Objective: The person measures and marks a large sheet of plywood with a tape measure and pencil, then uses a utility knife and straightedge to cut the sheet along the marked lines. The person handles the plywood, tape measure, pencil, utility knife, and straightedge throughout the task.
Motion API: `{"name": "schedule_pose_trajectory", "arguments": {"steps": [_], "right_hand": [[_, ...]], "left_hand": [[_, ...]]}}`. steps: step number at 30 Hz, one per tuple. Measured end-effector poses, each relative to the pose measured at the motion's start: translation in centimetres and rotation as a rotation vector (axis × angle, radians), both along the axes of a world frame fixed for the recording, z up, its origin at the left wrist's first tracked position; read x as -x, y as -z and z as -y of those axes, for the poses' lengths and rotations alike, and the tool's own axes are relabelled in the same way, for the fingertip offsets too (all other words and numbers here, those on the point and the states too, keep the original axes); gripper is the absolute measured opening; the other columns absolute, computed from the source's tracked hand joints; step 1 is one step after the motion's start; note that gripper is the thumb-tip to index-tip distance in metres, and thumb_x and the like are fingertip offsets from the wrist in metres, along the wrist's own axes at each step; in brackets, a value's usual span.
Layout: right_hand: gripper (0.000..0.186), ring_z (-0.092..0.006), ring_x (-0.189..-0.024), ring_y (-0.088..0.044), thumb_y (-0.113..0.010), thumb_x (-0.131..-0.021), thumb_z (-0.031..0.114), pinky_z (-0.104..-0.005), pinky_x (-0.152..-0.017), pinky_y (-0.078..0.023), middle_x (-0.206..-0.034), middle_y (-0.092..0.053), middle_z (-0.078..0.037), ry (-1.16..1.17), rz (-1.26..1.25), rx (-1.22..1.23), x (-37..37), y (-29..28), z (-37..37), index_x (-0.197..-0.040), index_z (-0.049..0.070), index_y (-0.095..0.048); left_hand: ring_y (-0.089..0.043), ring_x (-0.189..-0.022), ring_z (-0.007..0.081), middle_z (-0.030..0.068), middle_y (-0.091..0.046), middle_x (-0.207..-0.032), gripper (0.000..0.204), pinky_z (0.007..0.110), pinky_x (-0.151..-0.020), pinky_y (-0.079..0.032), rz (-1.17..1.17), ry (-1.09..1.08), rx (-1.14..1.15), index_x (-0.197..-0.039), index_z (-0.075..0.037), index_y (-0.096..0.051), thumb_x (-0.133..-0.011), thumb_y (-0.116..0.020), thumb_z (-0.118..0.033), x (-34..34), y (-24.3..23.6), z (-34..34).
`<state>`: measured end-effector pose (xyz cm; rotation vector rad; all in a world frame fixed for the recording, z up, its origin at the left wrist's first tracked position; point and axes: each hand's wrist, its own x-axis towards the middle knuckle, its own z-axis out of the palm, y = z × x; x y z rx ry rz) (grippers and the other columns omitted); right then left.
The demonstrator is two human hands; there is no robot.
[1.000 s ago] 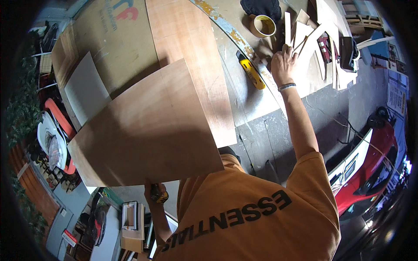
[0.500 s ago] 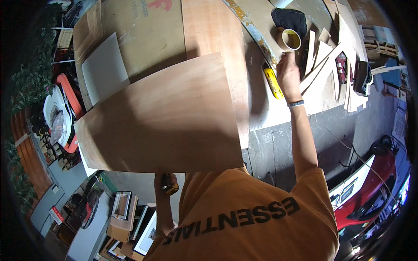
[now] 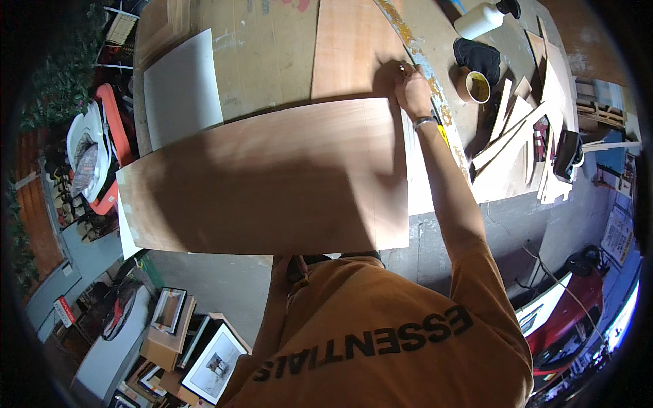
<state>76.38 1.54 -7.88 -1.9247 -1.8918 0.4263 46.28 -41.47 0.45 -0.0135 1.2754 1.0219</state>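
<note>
A wide plywood sheet (image 3: 265, 183) lies across the near side of the table, its near edge by my waist. A faint line runs across it near its right end. My right hand (image 3: 413, 90) is closed at the sheet's far right corner, over another plywood strip (image 3: 350, 47); a small light tip shows at its fingers, too small to name. Beside this hand runs a paint-flaked metal strip (image 3: 442, 102). Under my right wrist a yellow utility knife (image 3: 443, 134) is partly covered. My left hand (image 3: 283, 264) is mostly hidden at the near edge, by a small dark and red object (image 3: 297, 269).
Right of the metal strip are a tape roll (image 3: 474, 87), a dark cloth (image 3: 476, 58), a white pump bottle (image 3: 479, 22) and several wood offcuts (image 3: 513, 132). A white sheet (image 3: 180, 88) lies at left. Picture frames (image 3: 216, 364) stand on the floor at lower left.
My right hand has moved left from beside the tape roll to the plywood sheet's far right corner. The sheet now sits farther right and more level in view. The view has shifted.
</note>
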Motion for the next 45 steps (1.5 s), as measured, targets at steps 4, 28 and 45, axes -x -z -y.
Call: {"name": "schedule_pose_trajectory", "arguments": {"steps": [4, 28, 45], "right_hand": [[0.029, -0.0373, -0.088, -0.072, -0.066, -0.092, 0.026, -0.0468, -0.080, -0.057, -0.095, -0.073, -0.021, -0.172, 0.105, 0.050, -3.9, -3.1, -2.5, -0.115, 0.010, -0.073], [0.032, -0.0476, -0.095, -0.063, -0.055, -0.101, 0.029, -0.0515, -0.081, -0.050, -0.100, -0.065, -0.029, -0.110, 0.283, -0.097, -7.9, -4.1, 2.7, -0.109, 0.000, -0.065], [0.052, -0.0408, -0.069, -0.066, -0.059, -0.101, 0.042, -0.0489, -0.059, -0.050, -0.078, -0.067, -0.025, 0.271, 0.303, 0.054, -1.0, 0.2, 17.2, -0.085, -0.008, -0.065]], "left_hand": [[-0.062, -0.056, 0.0189, 0.0094, -0.061, -0.069, 0.028, 0.030, -0.051, -0.052, -0.047, -0.067, 0.111, -0.103, -0.004, -0.060, -0.104, -0.054, -0.031, -1.9, 0.5, -0.3], [-0.060, -0.070, 0.0144, 0.0087, -0.069, -0.105, 0.050, 0.033, -0.063, -0.053, -0.613, -0.469, 0.363, -0.124, -0.008, -0.058, -0.096, -0.065, -0.048, 19.8, 2.3, 10.6], [-0.068, -0.084, 0.0171, 0.0092, -0.069, -0.106, 0.041, 0.033, -0.067, -0.056, -0.503, -0.734, 0.249, -0.122, -0.001, -0.062, -0.095, -0.069, -0.031, 38.1, 4.7, 8.2]]}}
